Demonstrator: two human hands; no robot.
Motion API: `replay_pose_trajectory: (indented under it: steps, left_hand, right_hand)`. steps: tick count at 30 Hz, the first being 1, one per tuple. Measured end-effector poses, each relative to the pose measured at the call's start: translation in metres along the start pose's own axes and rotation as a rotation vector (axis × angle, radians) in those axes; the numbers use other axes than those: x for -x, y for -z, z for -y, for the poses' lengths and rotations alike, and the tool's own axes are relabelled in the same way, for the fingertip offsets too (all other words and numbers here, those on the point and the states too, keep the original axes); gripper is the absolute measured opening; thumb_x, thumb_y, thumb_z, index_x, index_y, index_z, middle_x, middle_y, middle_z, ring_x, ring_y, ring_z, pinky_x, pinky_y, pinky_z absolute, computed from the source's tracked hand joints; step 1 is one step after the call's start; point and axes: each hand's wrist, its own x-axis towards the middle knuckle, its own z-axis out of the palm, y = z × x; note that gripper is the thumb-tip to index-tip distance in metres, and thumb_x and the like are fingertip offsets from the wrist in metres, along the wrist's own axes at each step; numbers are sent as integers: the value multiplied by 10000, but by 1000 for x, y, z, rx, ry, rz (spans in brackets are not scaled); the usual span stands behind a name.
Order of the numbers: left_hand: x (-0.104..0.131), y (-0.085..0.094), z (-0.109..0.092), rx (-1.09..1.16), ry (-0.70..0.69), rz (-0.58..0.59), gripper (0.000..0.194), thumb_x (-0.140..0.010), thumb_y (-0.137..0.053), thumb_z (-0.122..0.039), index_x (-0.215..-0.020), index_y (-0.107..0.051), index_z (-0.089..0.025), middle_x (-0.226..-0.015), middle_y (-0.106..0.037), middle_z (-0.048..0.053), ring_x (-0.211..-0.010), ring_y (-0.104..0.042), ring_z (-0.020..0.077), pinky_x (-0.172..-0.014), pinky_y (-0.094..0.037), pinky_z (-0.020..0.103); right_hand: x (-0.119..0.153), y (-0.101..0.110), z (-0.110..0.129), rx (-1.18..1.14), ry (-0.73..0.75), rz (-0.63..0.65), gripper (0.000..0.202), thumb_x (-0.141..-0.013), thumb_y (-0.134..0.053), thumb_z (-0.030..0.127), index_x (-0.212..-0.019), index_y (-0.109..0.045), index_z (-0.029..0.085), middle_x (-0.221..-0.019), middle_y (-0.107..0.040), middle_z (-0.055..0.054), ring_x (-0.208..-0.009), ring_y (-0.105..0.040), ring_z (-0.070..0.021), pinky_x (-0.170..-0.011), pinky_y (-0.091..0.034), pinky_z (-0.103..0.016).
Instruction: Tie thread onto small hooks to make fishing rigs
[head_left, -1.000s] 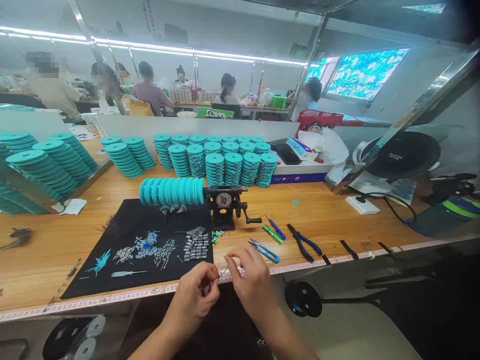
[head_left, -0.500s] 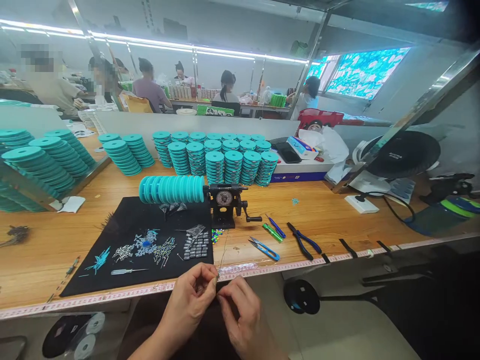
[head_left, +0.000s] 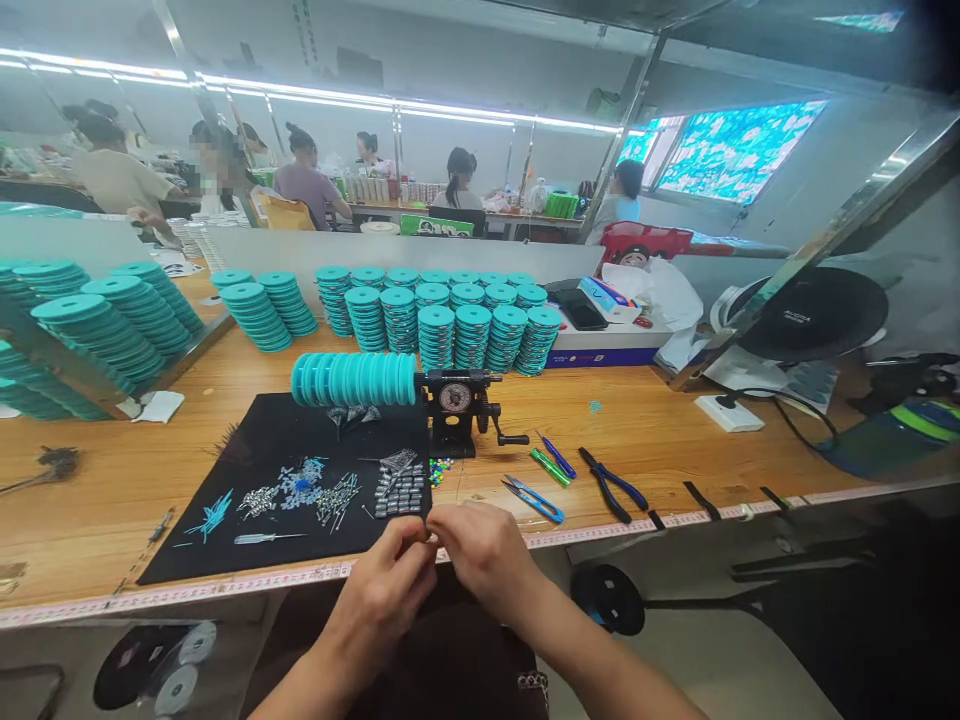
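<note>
My left hand (head_left: pixel 394 590) and my right hand (head_left: pixel 480 550) meet fingertip to fingertip over the bench's front edge, pinching something tiny that I cannot make out. Just beyond them lies a black mat (head_left: pixel 285 490) strewn with small metal parts (head_left: pixel 394 492) and teal bits (head_left: pixel 210 515). Behind the mat stands a black hand-crank winder (head_left: pixel 457 405) carrying a row of teal spools (head_left: pixel 352 380) on its shaft.
Stacks of teal spools (head_left: pixel 442 320) fill the back of the wooden bench (head_left: pixel 660 430). Blue snips (head_left: pixel 534 498), a green tool (head_left: pixel 549 467) and blue-handled pliers (head_left: pixel 611 485) lie right of the mat. A measuring tape (head_left: pixel 225 590) runs along the front edge. Other people work at far benches.
My right hand dropped below the edge, then rose again to meet the left at the mat's front corner. The view shifted slightly right.
</note>
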Motion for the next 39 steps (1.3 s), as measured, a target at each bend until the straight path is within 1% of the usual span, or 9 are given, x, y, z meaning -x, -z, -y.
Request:
replay_pose_trajectory:
  steps: [5,9,15,18,21,25,28,34,39]
  left_hand:
    - [3,-4,23,-24,-224,78,251,-930,-407,-64,-1018,-606,-190,-902,-672,68,-694,-608,171,-651,-532,302]
    - [-10,-4,23,60,-255,98,297,-905,-438,-34,-1057,-626,-207,-949,-698,66,-710,-628,171,-685,-543,295]
    - [-18,-6,-1,332,141,23,190,-839,-507,-44,-826,-598,-211,-921,-540,35,-717,-582,135,-601,-514,238]
    - [-13,-6,-9,510,399,25,145,-841,-537,-91,-768,-587,-206,-923,-481,18,-626,-503,99,-506,-429,207]
    - [-9,-5,-12,609,534,-9,135,-881,-556,-185,-756,-604,-203,-934,-459,13,-612,-470,89,-520,-412,211]
    - [-5,-4,-11,662,567,-4,142,-908,-564,-261,-790,-626,-211,-967,-460,21,-715,-521,116,-552,-428,213]
    - [-2,-3,-10,616,530,29,136,-927,-548,-258,-829,-633,-216,-984,-469,29,-812,-556,141,-570,-449,214]
    - [-1,2,-4,375,229,-1,111,-925,-534,-120,-914,-616,-194,-954,-508,36,-808,-573,136,-683,-523,232]
    - [-13,13,15,80,-252,118,204,-948,-413,-57,-1055,-576,-113,-951,-619,103,-817,-599,191,-729,-565,316]
  right_hand:
    - [-22,4,-11,-85,-76,107,104,-911,-616,185,-836,-683,214,-615,-657,38,-585,-603,-135,-553,-367,-212]
    - [-36,10,-23,-117,-22,213,118,-806,-716,145,-713,-715,217,-549,-639,56,-539,-585,-121,-515,-344,-198]
    - [-27,18,-11,-49,-76,85,152,-852,-656,150,-709,-681,195,-685,-673,-8,-673,-600,-171,-607,-377,-251]
    - [-2,21,6,-47,-152,-315,125,-932,-554,178,-888,-670,189,-887,-682,-78,-867,-603,-221,-791,-421,-340]
    - [27,14,18,-240,-302,-626,99,-925,-579,230,-868,-654,201,-759,-652,-37,-658,-588,-170,-649,-461,-292]
    - [50,-17,24,-903,-666,-308,244,-884,-630,424,-912,-580,187,-751,-643,-15,-439,-552,-110,-413,-411,-217]
    - [55,-31,27,-1004,-633,-155,240,-901,-605,415,-929,-553,183,-756,-629,-19,-537,-611,-142,-498,-473,-240]
    - [46,-9,28,-146,-77,-302,182,-947,-469,121,-911,-637,178,-908,-640,-93,-830,-582,-214,-735,-445,-332]
    - [7,7,3,-291,-220,-29,134,-935,-531,150,-874,-648,174,-754,-651,-19,-704,-586,-160,-662,-408,-264]
